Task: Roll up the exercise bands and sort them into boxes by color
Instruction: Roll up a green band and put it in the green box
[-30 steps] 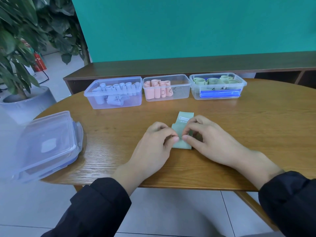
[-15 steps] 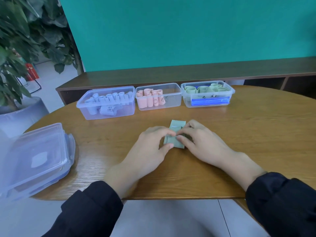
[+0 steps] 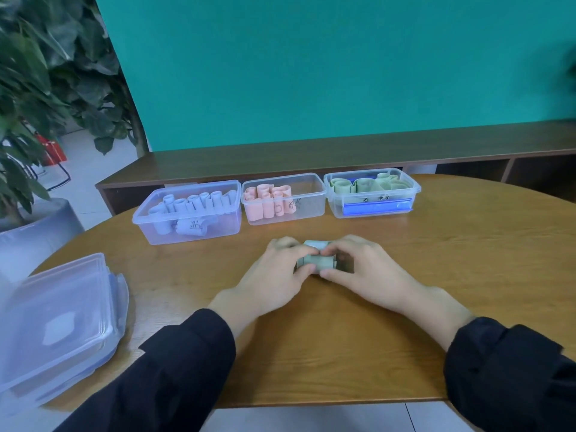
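Teal wall behind, round wooden table (image 3: 467, 251) in front, and right at its middle both hands are working one green band (image 3: 316, 261). Left hand (image 3: 274, 282) curls over the roll's left end, thumb at the near side, fingers on top; right hand (image 3: 364, 272) mirrors it on the right end, fingertips meeting over the middle. Each hand grips the band, which looks almost fully wound, a stubby cylinder lying on the wood between the thumbs. To finish well, I'd say keep even pressure from both sides so the layers stay square and the roll doesn't cone out, and pin the free end before lifting. Looking outward, three clear tubs stand in a row across the far side: the blue box (image 3: 187, 213) on the left with pale blue rolls, the pink box (image 3: 283, 199) in the middle, and the green box (image 3: 372, 193) on the right, the likely home for this roll. Off at the left edge sits a stack of clear lids (image 3: 59, 322), with a potted plant (image 3: 37, 98) beyond.
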Motion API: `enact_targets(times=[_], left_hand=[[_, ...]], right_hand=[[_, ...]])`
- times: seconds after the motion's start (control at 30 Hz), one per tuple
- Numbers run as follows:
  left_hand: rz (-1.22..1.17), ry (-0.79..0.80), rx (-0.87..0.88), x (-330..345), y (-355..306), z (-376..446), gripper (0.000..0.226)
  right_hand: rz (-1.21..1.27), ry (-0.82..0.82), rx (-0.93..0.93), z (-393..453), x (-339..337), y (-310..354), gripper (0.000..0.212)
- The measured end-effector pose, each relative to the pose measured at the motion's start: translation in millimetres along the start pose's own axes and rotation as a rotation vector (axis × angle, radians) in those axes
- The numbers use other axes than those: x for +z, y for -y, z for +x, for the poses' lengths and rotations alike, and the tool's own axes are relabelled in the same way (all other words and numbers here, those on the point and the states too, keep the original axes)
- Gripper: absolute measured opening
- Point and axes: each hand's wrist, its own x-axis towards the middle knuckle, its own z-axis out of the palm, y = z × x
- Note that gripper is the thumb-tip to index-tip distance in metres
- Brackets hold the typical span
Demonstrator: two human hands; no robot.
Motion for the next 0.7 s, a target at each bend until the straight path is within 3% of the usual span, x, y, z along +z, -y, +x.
enact_targets(times=[0.17,0.33,0.47,0.53,0.7], left_hand=[[-0.022,-0.108,0.041,-1,2,17,0.023],[0.026,0.040,0.089,-1,2,33,0.028],[0.044,0.042,0.117,4,3,52,0.035],[0.042,0.054,0.117,7,2,63,0.032],[-0.005,0.053,0.030,14,1,84,0.027]], right_hand=[[-0.178,0.019,0.063,18,-3,-9,0.036],[-0.215,0.011,0.140,36,-5,-18,0.030],[-0.135,-0.090,0.115,45,-5,-25,0.016],[-0.046,-0.089,0.107,49,-6,-30,0.020],[0.006,0.013,0.134,49,-12,-42,0.055]])
